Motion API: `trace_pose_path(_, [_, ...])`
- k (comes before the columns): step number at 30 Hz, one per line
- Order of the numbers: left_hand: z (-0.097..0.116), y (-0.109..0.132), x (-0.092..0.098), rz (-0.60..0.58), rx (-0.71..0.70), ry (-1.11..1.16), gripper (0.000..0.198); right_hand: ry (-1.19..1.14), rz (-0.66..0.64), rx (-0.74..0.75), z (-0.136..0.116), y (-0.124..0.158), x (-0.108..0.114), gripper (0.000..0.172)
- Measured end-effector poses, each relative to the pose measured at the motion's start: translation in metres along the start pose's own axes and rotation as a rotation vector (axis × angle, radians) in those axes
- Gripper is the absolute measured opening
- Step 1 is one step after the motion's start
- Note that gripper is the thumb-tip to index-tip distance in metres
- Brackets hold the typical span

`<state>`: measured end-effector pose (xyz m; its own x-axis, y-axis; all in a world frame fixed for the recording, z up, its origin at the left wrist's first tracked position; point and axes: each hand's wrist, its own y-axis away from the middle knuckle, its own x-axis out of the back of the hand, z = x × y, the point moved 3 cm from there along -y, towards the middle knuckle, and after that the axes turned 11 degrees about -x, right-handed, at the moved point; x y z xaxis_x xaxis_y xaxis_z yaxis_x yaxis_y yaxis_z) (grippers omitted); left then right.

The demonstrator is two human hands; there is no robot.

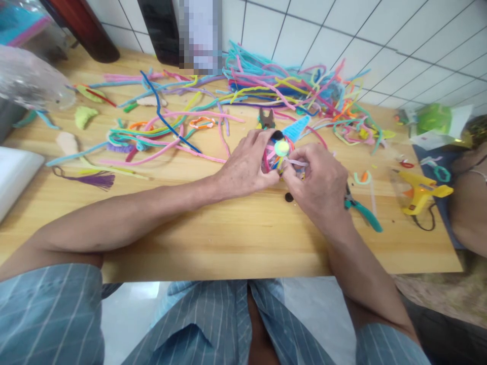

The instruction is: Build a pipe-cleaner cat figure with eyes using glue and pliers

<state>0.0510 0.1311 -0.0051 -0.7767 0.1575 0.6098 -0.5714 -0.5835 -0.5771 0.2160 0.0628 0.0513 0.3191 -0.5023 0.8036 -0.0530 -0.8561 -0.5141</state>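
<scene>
Between my hands is a small multicoloured pipe-cleaner craft (282,148) with a pale yellow-green round on its front and a blue pointed piece (297,129) behind. My left hand (247,162) wraps round its left side, thumb below and fingers over the top. With thumb and forefinger pressed together, my right hand (319,175) pinches a pale lilac strip (299,162) at the craft's right side. A black round piece (289,197) lies on the table just under the hands. Pliers with teal handles (365,215) lie partly behind my right wrist.
Loose pipe cleaners (266,81) are heaped along the tiled wall, with more (152,134) at left. Another pair of pliers (267,119) lies behind the craft. A purple tassel (89,178) is at left. At right are a yellow glue gun (422,192) and another person's arm (470,197).
</scene>
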Motion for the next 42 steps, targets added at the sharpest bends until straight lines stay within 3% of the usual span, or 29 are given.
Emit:
trace_pose_path(27, [-0.0026, -0.0009, 0.0010, -0.002, -0.012, 0.016, 0.079, -0.015, -0.031, -0.015, 0.0005, 0.0004, -0.0027, 0.006])
trace_pose_path(42, [-0.0076, -0.0004, -0.0023, -0.026, -0.022, 0.029, 0.096, -0.013, -0.050, -0.035, 0.0026, -0.0010, -0.0019, 0.006])
